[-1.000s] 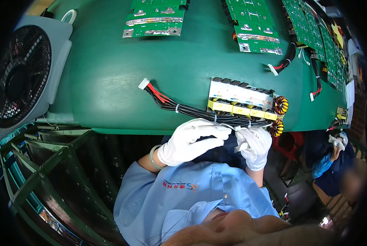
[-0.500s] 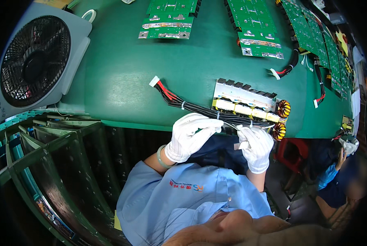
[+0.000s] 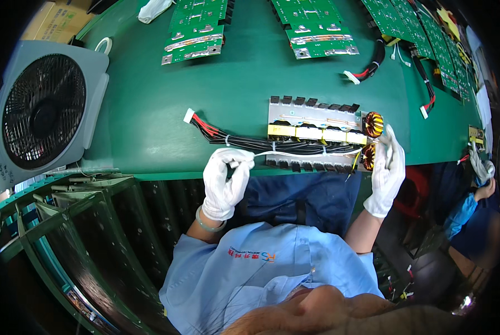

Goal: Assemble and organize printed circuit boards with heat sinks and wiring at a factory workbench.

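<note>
A circuit board assembly (image 3: 317,118) with black components along both long edges lies near the front of the table. Along it runs a black wire bundle (image 3: 250,144) with red wires and a white connector (image 3: 189,115) at its left end. A thin white wire (image 3: 294,153) stretches across the bundle, and its left end is pinched in my gloved left hand (image 3: 226,181). My gloved right hand (image 3: 388,173) rests against the board's right end, fingers stretched out beside two copper-wound toroid coils (image 3: 374,124). Its fingertips partly hide the board's edge.
Green circuit boards (image 3: 197,28) lie across the far side of the green table (image 3: 149,106). A grey box fan (image 3: 46,111) stands at the left, above a green metal rack (image 3: 71,218). At the far right is another person's hand (image 3: 484,190).
The board has shifted slightly left and turned straighter. My left hand has drawn the white wire leftward. My right hand has moved from the bundle to the board's right end.
</note>
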The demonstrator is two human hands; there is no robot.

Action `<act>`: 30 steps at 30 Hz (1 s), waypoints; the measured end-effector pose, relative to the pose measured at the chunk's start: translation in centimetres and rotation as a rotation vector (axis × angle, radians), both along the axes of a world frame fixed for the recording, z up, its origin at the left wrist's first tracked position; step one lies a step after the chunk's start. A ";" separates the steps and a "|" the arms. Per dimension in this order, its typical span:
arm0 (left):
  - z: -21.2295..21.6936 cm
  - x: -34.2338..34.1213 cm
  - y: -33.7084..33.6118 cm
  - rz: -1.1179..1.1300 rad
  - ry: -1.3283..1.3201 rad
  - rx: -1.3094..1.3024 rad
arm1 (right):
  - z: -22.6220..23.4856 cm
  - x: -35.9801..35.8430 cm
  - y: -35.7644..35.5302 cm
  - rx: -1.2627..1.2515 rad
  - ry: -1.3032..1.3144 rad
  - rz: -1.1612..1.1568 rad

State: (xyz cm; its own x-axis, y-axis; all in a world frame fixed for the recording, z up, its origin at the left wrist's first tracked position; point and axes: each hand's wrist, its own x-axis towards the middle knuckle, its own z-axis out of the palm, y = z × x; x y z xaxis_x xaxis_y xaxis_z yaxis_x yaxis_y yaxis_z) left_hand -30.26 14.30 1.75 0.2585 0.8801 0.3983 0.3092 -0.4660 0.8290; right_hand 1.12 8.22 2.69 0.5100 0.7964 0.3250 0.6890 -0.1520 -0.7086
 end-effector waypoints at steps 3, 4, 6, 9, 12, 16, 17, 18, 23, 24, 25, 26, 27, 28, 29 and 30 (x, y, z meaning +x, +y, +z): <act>-0.1 -0.1 -0.2 0.077 0.087 -0.073 | 0.9 -0.7 0.9 -0.095 -0.122 -0.008; -0.2 0.0 -0.1 0.071 0.089 -0.075 | 0.9 -0.6 1.0 -0.098 -0.120 -0.014; -0.4 0.3 0.2 0.070 0.124 0.061 | 1.2 -0.2 1.0 -0.144 -0.145 -0.012; -0.1 0.5 0.4 0.061 0.141 0.071 | 0.5 1.1 1.2 -0.091 -0.096 -0.009; 0.0 0.4 0.3 0.078 0.159 0.104 | 0.2 2.5 2.2 -0.033 -0.121 -0.030; -0.6 0.5 0.3 0.068 0.133 0.163 | 1.7 0.9 4.3 -0.111 -0.366 0.055; -0.7 0.4 0.2 0.063 0.130 0.162 | 1.7 0.8 4.5 -0.185 -0.381 0.066; -0.8 0.3 0.1 0.064 0.126 0.125 | 1.7 0.8 4.7 -0.259 -0.393 0.078; -1.3 0.1 -0.2 0.059 0.141 0.074 | 0.6 1.4 4.5 -0.235 -0.412 0.066; -1.2 0.1 -0.3 0.057 0.145 0.051 | 0.4 1.5 4.5 -0.207 -0.377 0.079; -1.1 0.0 -0.3 0.056 0.149 0.029 | 0.1 1.6 4.5 -0.179 -0.343 0.093; -1.0 -0.1 -0.1 0.056 0.154 0.031 | -0.3 2.1 4.6 -0.177 -0.338 0.094; -1.0 -0.1 0.2 0.039 0.158 0.078 | -0.8 2.8 4.7 -0.182 -0.396 0.127; -0.7 -0.2 0.5 0.022 0.164 0.126 | -0.9 2.9 4.9 -0.186 -0.453 0.160; -0.2 -0.5 0.9 0.023 0.170 0.129 | 0.0 2.6 5.2 -0.286 -0.462 0.138; 0.5 -0.8 1.4 -0.014 0.185 0.139 | -0.2 2.7 5.2 -0.282 -0.457 0.140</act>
State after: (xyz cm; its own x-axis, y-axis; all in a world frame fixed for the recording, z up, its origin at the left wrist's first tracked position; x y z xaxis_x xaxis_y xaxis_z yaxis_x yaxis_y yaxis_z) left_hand -31.04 15.67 2.22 0.3504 0.8160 0.4598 0.4425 -0.5768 0.6866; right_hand 3.86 13.40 2.52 0.2502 0.9346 0.2529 0.9441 -0.1775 -0.2779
